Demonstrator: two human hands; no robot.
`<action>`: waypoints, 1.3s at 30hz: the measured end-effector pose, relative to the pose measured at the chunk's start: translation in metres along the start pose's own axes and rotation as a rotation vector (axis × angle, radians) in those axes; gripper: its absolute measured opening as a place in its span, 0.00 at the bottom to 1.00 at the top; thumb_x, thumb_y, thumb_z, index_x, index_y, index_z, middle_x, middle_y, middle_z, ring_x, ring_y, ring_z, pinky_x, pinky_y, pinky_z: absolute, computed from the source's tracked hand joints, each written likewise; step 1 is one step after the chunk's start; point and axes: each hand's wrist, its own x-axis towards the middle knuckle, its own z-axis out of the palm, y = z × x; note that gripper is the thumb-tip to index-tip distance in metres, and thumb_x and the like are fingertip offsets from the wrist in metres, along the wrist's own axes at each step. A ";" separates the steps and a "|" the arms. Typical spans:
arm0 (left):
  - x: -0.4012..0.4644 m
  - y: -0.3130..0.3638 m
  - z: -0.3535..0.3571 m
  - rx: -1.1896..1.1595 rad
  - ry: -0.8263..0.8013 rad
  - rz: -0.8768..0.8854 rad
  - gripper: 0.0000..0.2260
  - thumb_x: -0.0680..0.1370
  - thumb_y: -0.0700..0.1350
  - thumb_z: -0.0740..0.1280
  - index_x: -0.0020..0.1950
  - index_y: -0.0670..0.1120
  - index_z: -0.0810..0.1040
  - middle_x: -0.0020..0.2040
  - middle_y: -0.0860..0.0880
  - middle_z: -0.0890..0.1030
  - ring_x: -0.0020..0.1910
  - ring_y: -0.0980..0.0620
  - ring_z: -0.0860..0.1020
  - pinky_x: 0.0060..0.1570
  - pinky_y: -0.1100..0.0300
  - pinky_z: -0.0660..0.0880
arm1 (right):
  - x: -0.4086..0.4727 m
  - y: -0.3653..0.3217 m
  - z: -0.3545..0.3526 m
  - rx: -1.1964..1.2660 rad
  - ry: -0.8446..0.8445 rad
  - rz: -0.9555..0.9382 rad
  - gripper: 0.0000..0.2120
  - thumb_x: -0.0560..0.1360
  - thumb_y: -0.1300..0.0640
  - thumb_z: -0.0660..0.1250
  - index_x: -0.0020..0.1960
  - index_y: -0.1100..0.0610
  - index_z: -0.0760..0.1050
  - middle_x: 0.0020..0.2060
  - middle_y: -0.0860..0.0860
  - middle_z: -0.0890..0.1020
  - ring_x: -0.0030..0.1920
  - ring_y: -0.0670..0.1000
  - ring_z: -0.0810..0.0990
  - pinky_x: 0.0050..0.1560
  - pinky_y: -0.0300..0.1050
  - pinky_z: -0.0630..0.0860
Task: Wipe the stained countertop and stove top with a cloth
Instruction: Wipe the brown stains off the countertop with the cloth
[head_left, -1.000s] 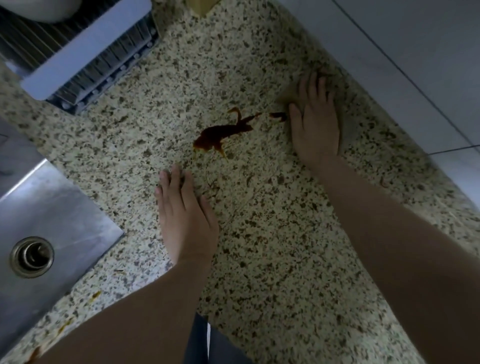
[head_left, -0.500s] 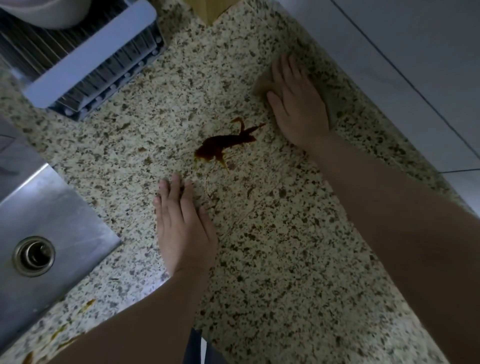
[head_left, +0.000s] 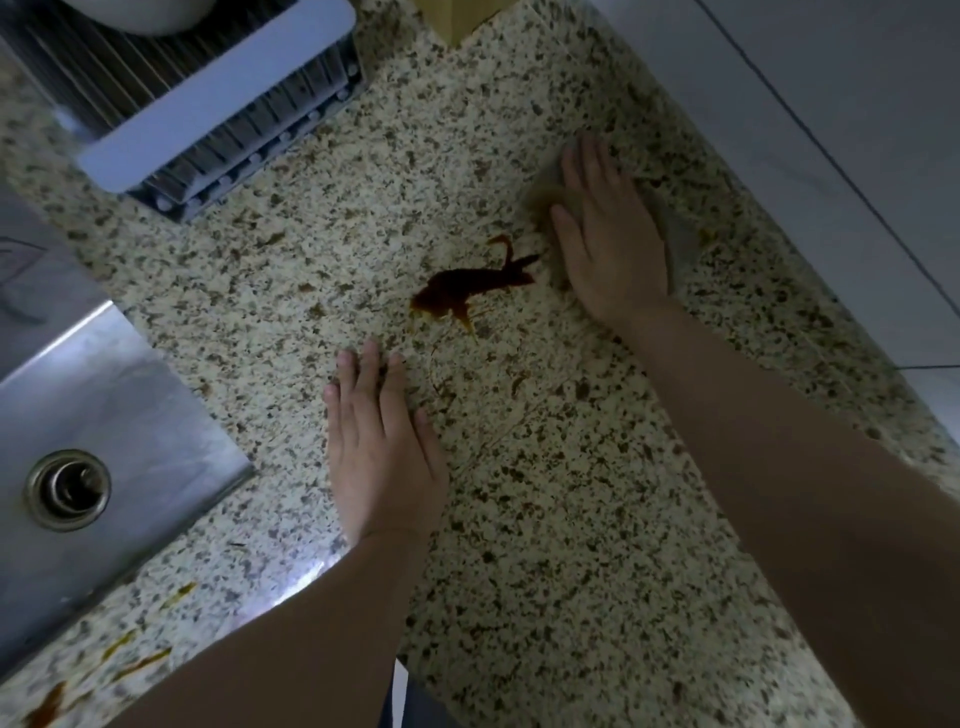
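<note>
Right hand (head_left: 613, 244) flat, hiding most of blurred cloth (head_left: 675, 244).

The speckled beige granite bench (head_left: 571, 519) carries a dark brown sauce stain (head_left: 462, 291), a tan cloth (head_left: 550, 200) (blurred), and a ribbed metal drying rack (head_left: 208, 104).

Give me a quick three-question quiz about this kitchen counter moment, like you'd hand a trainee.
1. True or false: the right hand presses a cloth flat on the countertop.
2. The dark stain lies: A) in the sink B) between the two hands C) on the drying rack
3. What does the left hand hold?

Key: 1 true; 2 B; 3 nothing, it rests flat on the countertop.
</note>
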 end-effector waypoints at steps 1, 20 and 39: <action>0.000 -0.001 0.000 -0.002 0.003 -0.002 0.23 0.84 0.43 0.57 0.79 0.39 0.61 0.81 0.43 0.58 0.82 0.45 0.50 0.81 0.46 0.50 | -0.001 -0.005 0.001 0.004 0.014 0.019 0.29 0.87 0.46 0.43 0.84 0.59 0.46 0.84 0.56 0.49 0.83 0.53 0.46 0.83 0.50 0.44; -0.001 -0.005 -0.006 -0.396 0.183 -0.005 0.21 0.83 0.37 0.59 0.76 0.41 0.67 0.81 0.45 0.60 0.80 0.49 0.59 0.75 0.50 0.65 | -0.015 -0.091 0.031 0.205 0.063 -0.014 0.28 0.87 0.48 0.46 0.82 0.62 0.54 0.83 0.58 0.55 0.83 0.55 0.51 0.82 0.46 0.46; 0.054 -0.133 -0.073 -0.783 0.334 -0.418 0.25 0.76 0.36 0.52 0.71 0.43 0.74 0.66 0.48 0.77 0.64 0.53 0.77 0.66 0.52 0.74 | -0.051 -0.248 0.088 0.433 0.072 -0.089 0.27 0.87 0.49 0.53 0.81 0.62 0.60 0.80 0.54 0.64 0.82 0.51 0.58 0.80 0.42 0.50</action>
